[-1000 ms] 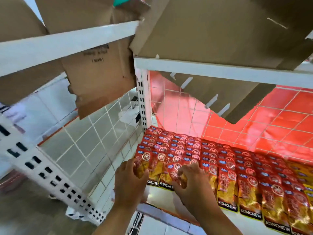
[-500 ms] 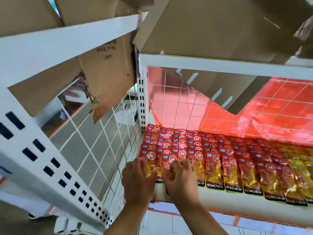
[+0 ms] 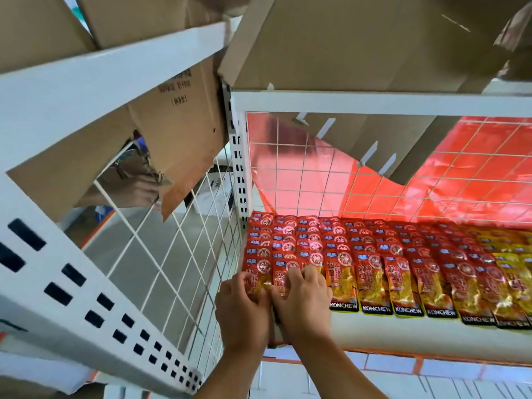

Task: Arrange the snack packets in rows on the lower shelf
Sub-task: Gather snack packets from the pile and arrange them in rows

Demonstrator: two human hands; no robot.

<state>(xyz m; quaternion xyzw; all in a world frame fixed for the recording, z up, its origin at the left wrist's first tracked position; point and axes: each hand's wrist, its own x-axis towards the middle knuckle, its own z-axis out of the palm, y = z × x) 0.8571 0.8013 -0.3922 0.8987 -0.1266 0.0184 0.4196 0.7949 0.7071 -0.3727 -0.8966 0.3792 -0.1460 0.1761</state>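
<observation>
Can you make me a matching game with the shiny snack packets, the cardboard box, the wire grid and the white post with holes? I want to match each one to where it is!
Things
1. red-and-gold foil snack packets
2. brown cardboard box
3. white wire grid panel
4. white metal post with dark slots

Places
a. at the back left corner of the white lower shelf
b. on the white shelf above
c. lying in rows on the lower shelf
d. standing behind the packets, in front of a red backdrop

Pairs: 1-c, 2-b, 3-d, 4-a

bright, even | glare on snack packets (image 3: pixel 371 280) | edges warped | slight blur
</observation>
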